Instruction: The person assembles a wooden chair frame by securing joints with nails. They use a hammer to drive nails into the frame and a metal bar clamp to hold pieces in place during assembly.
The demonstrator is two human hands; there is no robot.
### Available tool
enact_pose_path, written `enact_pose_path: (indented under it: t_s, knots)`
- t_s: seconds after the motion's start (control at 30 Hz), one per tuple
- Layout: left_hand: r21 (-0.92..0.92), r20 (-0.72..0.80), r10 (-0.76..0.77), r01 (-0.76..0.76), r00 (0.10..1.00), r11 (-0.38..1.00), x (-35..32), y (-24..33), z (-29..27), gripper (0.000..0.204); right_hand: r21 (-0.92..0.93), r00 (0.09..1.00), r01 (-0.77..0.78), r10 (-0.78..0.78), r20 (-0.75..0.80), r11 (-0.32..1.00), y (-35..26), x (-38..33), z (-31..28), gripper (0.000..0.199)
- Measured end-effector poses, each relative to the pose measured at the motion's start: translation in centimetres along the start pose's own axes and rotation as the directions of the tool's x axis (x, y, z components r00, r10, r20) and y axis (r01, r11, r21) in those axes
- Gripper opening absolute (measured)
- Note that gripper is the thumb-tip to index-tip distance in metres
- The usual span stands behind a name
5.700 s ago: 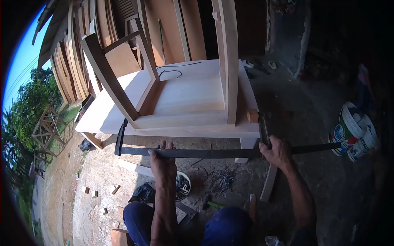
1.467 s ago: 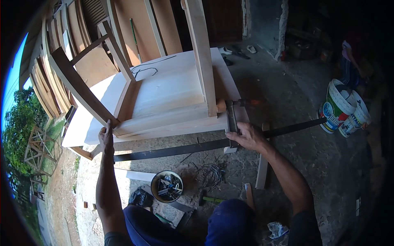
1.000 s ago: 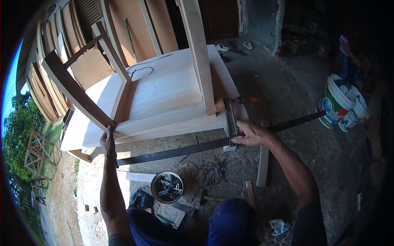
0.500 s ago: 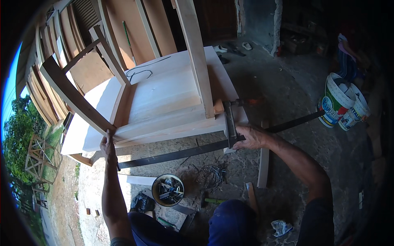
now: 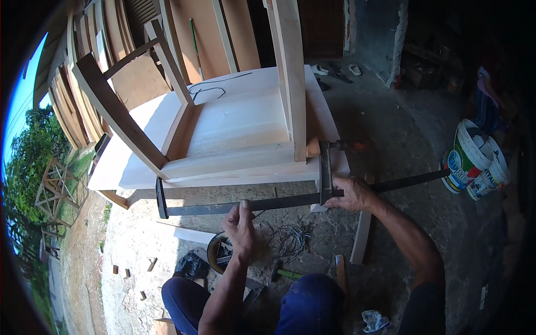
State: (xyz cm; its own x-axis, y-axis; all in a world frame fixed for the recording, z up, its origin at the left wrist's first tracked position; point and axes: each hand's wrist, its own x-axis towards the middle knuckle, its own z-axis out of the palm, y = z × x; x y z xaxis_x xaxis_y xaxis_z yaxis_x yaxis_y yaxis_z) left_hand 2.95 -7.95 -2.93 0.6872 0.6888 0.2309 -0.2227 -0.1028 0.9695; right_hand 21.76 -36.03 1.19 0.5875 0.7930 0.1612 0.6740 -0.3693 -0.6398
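Observation:
A long black bar clamp (image 5: pixel 279 203) lies along the near side of an upturned pale wooden frame (image 5: pixel 229 158) with upright legs. The clamp's fixed jaw (image 5: pixel 161 199) stands at the frame's left corner. Its sliding jaw (image 5: pixel 326 167) is at the right corner, with a small wood block (image 5: pixel 313 148) between its screw end and the leg. Under the middle of the bar, my left hand (image 5: pixel 240 228) is closed with the thumb up against it. My right hand (image 5: pixel 353 194) grips the clamp where the sliding jaw meets the bar. Its fingertips are partly hidden.
The frame rests on a white tabletop (image 5: pixel 134 162). Below are a bucket of tools (image 5: pixel 215 254), scattered nails (image 5: pixel 291 240), a green-handled hammer (image 5: pixel 289 274) and a wood strip (image 5: pixel 360 237). Paint buckets (image 5: pixel 466 151) stand at right, near another person (image 5: pixel 487 95). Boards (image 5: pixel 212 33) lean behind.
My left hand has left the frame's left corner and moved right to the middle of the clamp bar. The clamp's left jaw now stands against the frame. My right hand stays at the sliding jaw.

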Motion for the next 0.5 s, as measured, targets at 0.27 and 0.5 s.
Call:
enact_pose_path:
  t_s: [0.27, 0.5]
  knots:
    - [-0.609, 0.73, -0.185, 0.749, 0.658, 0.261, -2.9, -3.7, 15.2, 0.044, 0.259, 0.998, 0.058, -0.065, 0.019, 0.964, -3.3, 1.4, 0.3, 0.045]
    - [-0.555, 0.727, -0.118, 0.68, 0.677, 0.478, -1.5, -5.0, 14.5, 0.054, 0.159, 0.999, -0.048, 0.044, 0.024, 0.986, 0.1, 1.2, 1.6, 0.044]
